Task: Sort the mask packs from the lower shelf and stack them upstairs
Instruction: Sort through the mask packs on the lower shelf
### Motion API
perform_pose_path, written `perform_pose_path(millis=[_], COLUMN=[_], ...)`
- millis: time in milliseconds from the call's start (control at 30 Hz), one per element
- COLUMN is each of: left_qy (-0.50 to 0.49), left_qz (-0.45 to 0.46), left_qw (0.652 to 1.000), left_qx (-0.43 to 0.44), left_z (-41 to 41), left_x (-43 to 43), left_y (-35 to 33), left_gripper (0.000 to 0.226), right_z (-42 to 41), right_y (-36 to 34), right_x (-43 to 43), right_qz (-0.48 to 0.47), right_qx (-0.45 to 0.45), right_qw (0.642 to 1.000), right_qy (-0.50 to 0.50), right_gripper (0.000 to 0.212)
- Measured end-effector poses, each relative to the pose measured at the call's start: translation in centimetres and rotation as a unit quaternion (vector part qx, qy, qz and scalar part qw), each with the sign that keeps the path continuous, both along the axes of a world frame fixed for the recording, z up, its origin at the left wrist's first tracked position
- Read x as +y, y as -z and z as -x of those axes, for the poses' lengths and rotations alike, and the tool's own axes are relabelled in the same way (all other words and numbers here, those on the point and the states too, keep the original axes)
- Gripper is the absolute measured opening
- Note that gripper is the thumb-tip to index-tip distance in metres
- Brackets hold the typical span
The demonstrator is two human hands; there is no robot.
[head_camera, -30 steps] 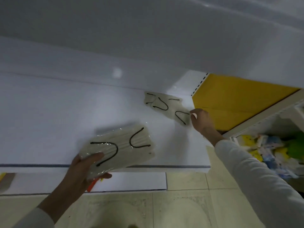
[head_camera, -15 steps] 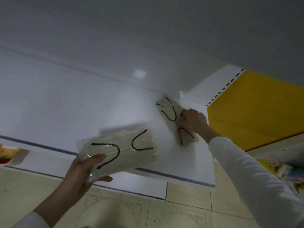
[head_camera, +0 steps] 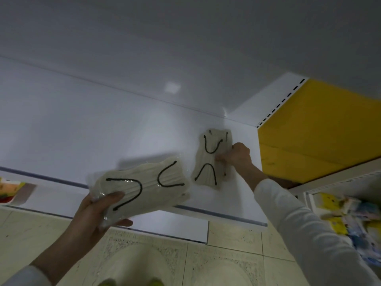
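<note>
Two clear-wrapped packs of cream masks with black ear loops are in view. My left hand [head_camera: 97, 213] grips one mask pack [head_camera: 142, 189] by its near end and holds it tilted just above the front edge of the white shelf [head_camera: 82, 131]. The second mask pack [head_camera: 211, 157] lies lengthwise on the shelf near its right end. My right hand [head_camera: 237, 155] has its fingers closed on that pack's right edge at mid-length.
A yellow side panel [head_camera: 319, 131] and a white slotted upright [head_camera: 274, 104] bound the shelf on the right. A lower bin [head_camera: 350, 215] at right holds several colourful packets. A small colourful packet [head_camera: 9, 189] lies at the far left. Tiled floor [head_camera: 226, 254] is below.
My right hand has turned the shelf pack from slanted to nearly lengthwise and slid it nearer the front. My left hand keeps its pack in about the same place. The camera has shifted.
</note>
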State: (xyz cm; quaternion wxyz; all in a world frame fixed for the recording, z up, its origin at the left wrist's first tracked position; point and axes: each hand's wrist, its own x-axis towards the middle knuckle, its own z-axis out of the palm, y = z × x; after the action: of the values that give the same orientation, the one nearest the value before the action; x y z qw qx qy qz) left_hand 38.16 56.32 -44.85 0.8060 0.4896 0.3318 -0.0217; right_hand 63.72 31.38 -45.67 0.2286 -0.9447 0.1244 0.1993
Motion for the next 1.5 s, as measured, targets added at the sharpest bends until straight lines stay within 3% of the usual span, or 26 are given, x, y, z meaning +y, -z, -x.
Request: perform_pose_path(millis=[133,267,400,500,567,767,1000,1167,1233,1300,1333,1433,1500], left_qy=[-0.009,-0.027,-0.038,-0.034,-0.041,-0.027,-0.006,0.008,0.045,0.084,0.100,0.150,0.171], left_qz=[0.003,0.001,0.010,0.028,0.051,0.072,0.026,0.015,0.001,-0.017,-0.025,-0.066,-0.093], left_qw=[1.000,1.000,0.999,0.998,0.996,0.991,0.995,0.996,0.994,0.991,0.989,0.981,0.973], left_qx=[0.005,0.000,-0.014,-0.041,-0.056,-0.110,-0.098,-0.088,-0.097,-0.100,-0.101,-0.108,-0.121], left_z=[0.5,0.9,0.7,-0.2,-1.0,-3.0,-2.3,-1.0,-0.3,0.8,1.4,3.5,5.0], left_x=[0.9,1.5,1.3,0.2,-0.7,-1.9,-0.7,1.8,3.3,4.8,5.6,7.6,9.0], left_y=[0.1,0.1,0.0,-0.6,-1.6,-4.7,-4.8,-6.9,-8.2,-9.7,-10.5,-14.0,-16.5], left_gripper=[0.035,0.027,0.022,0.031,0.033,0.037,0.034,0.031,0.042,0.054,0.062,0.087,0.090], right_z=[0.2,1.4,4.8,8.4,10.6,14.2,17.5,17.3,17.3,17.8,18.3,20.3,22.1], right_y=[0.4,-0.5,-3.3,-4.8,-5.6,-6.2,-6.8,-8.8,-10.2,-12.0,-13.0,-16.3,-18.5], right_x=[-0.7,-1.2,-0.3,2.0,4.1,8.9,10.9,9.0,7.9,7.3,7.2,7.5,8.1], right_qz=[-0.150,-0.333,-0.522,-0.584,-0.595,-0.578,-0.519,-0.446,-0.429,-0.449,-0.466,-0.501,-0.499], right_qx=[-0.026,-0.006,-0.029,-0.024,-0.010,-0.012,-0.009,-0.101,-0.129,-0.103,-0.079,-0.041,-0.049], right_qw=[0.986,0.933,0.828,0.778,0.766,0.763,0.823,0.852,0.868,0.875,0.873,0.864,0.865], right_qy=[0.062,0.138,0.204,0.230,0.243,0.288,0.231,0.254,0.211,0.150,0.117,0.017,-0.020], right_gripper=[0.015,0.009,0.018,0.025,0.023,0.027,0.017,0.043,0.056,0.066,0.065,0.031,0.031])
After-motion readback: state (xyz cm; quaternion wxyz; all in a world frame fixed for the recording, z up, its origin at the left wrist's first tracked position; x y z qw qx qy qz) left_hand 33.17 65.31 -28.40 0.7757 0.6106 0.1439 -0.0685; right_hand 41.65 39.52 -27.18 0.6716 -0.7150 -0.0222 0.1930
